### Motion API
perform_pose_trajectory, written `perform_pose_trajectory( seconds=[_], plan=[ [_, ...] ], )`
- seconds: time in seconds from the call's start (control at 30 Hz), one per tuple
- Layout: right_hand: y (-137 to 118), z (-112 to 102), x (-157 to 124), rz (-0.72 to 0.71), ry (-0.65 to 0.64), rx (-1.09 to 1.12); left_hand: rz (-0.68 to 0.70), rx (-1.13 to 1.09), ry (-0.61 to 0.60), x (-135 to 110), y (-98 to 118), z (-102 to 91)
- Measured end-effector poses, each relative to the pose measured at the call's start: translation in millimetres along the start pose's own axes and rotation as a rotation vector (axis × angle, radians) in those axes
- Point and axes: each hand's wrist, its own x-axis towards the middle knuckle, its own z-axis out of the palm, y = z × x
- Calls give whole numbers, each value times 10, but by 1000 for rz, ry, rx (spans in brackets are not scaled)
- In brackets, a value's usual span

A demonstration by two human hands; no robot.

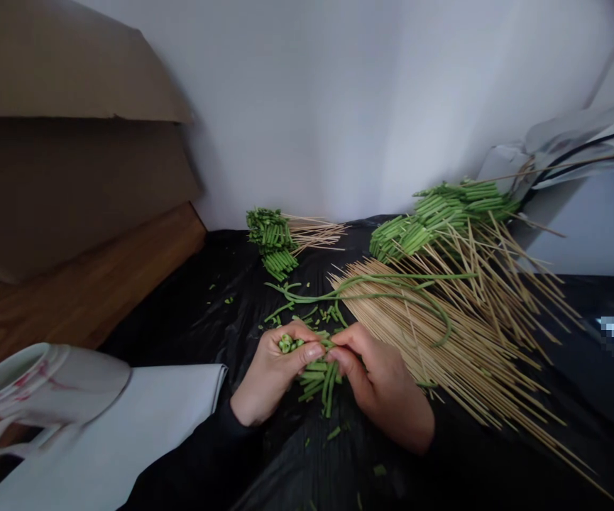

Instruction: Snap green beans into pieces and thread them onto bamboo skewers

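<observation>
In the middle, my left hand is closed round a small bunch of cut green bean pieces, whose ends stick out past the thumb. Close against it, my right hand pinches a green bean piece between thumb and fingers, and the fingertips of both hands almost meet. Loose cut pieces lie on the black plastic sheet under the hands. A few long whole beans stretch across a broad fan of bamboo skewers to the right.
Skewered bean pieces lie stacked at the back, and a bigger skewered stack sits at the back right. On the left are a white mug on its side, a white sheet and a cardboard box. A white wall rises behind.
</observation>
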Motion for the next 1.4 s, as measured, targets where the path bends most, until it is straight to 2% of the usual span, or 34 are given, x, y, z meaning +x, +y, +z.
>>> perform_pose_trajectory(
  seconds=[0.17, 0.3, 0.43, 0.53, 0.7, 0.83, 1.1, 1.4],
  plan=[
    [105, -50, 33, -139, -54, -322, 220, 381, -10, 47, 29, -55],
    [145, -40, 32, -286, -168, -621, 300, 589, -83, 37, 19, -91],
    [136, -19, 37, -394, -203, -719, 337, 698, -131, 23, 2, -88],
    [129, -7, 38, -419, -200, -691, 357, 767, -167, 8, -6, -76],
    [113, 42, 11, -274, -82, -492, 400, 892, -207, -63, -8, -47],
    [78, 79, -10, -171, -44, -446, 452, 938, -247, -101, 3, -25],
    [10, 77, -17, -59, -41, -395, 477, 933, -263, -101, 16, 1],
    [47, 23, 16, 59, -156, -273, 481, 912, -273, -91, 46, 18]
  ],
)
